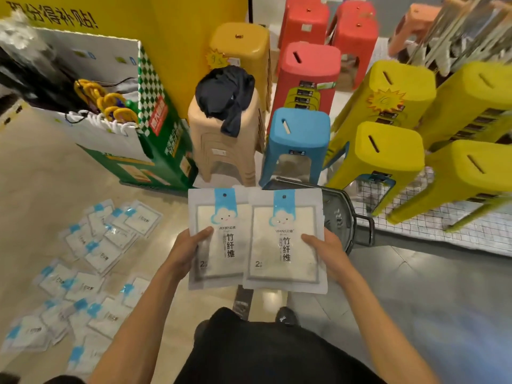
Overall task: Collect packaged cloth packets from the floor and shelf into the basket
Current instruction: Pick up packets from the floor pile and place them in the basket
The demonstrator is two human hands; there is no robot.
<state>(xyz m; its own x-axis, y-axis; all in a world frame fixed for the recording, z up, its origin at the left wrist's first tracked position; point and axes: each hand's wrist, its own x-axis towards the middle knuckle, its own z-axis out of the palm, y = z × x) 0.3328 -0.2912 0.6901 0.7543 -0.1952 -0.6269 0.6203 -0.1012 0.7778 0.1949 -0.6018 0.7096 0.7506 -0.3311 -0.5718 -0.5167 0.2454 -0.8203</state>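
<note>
Only the head cam to go on here; the person is holding two cloth packets side by side out in front, at twelve o'clock from their body. The left hand (191,250) is pinching the left packet (219,245) by its edge, thumb on the front, fingers hidden behind; the right hand (324,250) is doing the same with the right packet (285,245), which is overlapping the other one slightly. The basket (339,217) is sitting just beyond them at about one o'clock, partly hidden by the right packet; can't tell what's inside.

Progress-wise I'd say it's early days; a big scatter of loose packets (83,273) is lying on the floor (41,176) from eight to ten o'clock, waiting to be picked up; the two in hand aren't in the basket yet either. Plastic stools (299,126) are crowding twelve to two o'clock; can't make out a shelf.
</note>
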